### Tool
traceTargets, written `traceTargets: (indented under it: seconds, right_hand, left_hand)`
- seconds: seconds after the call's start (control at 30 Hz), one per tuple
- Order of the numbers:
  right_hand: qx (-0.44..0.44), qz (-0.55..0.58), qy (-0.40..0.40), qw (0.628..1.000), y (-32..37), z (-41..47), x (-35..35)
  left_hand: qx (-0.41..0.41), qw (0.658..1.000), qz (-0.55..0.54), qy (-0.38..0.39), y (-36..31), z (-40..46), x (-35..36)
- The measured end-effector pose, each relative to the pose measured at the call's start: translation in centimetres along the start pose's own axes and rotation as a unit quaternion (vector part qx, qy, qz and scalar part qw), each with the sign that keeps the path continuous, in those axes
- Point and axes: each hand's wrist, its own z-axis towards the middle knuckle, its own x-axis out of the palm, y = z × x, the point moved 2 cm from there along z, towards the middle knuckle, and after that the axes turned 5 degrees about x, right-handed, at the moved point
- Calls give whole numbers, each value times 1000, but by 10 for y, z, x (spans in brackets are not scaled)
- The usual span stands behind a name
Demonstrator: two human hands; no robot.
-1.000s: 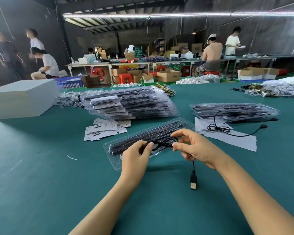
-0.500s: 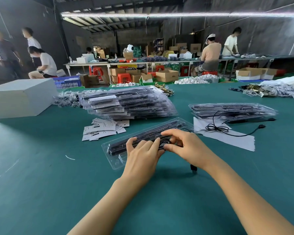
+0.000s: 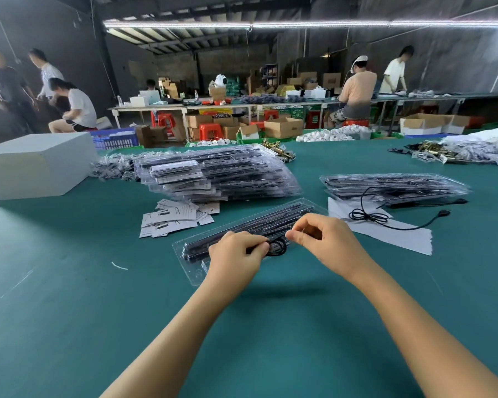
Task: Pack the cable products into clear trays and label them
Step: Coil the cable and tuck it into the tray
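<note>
left hand (image 3: 236,255) pinches coiled cable (image 3: 277,246) over clear tray (image 3: 194,278) | right hand (image 3: 325,244) pinches it too (fingers curled)

Packing workshop: you sit at a green surface (image 3: 69,326) bearing stacked clear trays (image 3: 219,173) and paper labels (image 3: 173,218); beyond you, cardboard boxes (image 3: 282,127), red stools (image 3: 210,131), long worktables (image 3: 270,106), other workers (image 3: 355,90), bare dark walls (image 3: 443,61).

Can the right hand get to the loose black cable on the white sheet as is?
Probably not yet: the right hand pinches the coiled cable over the clear tray. The path to the loose cable looks free.
</note>
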Motion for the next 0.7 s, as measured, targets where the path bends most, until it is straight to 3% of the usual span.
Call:
traceTargets:
  seconds: [0.1,0.27,0.37,0.53,0.7]
  right_hand:
    - [52,106,11,993,-1,0,6]
    - [96,200,0,975,8,-3,22]
    - [91,177,-24,980,13,-7,32]
    - [-4,40,-120,992,29,-17,45]
    - [-29,15,-137,990,37,-25,56]
  left_hand:
    - [-75,977,-198,9,-1,0,-4]
    - [-190,909,-368,-36,0,-2,-6]
    - [-210,881,-419,-63,0,-2,-7]
    - [-252,847,-454,-117,-2,-4,-2]
    - [-276,828,-466,-145,-2,-6,2]
